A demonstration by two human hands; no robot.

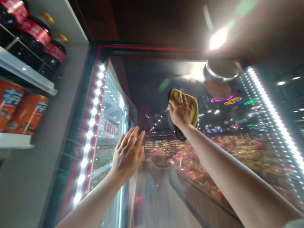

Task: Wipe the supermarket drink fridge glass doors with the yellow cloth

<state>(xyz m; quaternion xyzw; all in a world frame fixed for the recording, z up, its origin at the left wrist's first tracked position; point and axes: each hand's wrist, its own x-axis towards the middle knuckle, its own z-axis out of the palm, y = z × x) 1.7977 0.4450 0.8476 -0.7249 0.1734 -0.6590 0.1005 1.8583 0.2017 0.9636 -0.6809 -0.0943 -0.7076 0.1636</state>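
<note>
The glass panel (150, 89) is the landmark here, and the yellow cloth (195, 112) lies against it, a bit right of its middle and well below its top edge. The right hand (181, 112) is spread flat over the cloth, its fingers extended and pinning it rather than bunching it. The left hand (127, 153) is raised at the panel's lower left of middle with nothing in it, its fingers long and slightly parted; whether they touch the glass, I cannot tell. As for progress, the cloth covers just 1 patch, and no clear boundary separates wiped glass from unwiped — reflections and blur hide any streaks, so what is done and what is left cannot be read. The cloth looks soft and thin, yellow with a dark edge at its upper left and a darker flap hanging below the hand; its dampness is not visible. Left of the panel are bottles (34, 30) with red labels above at least 2 orange cans (0, 104); 2 light strips (90, 128) run down its sides.
</note>
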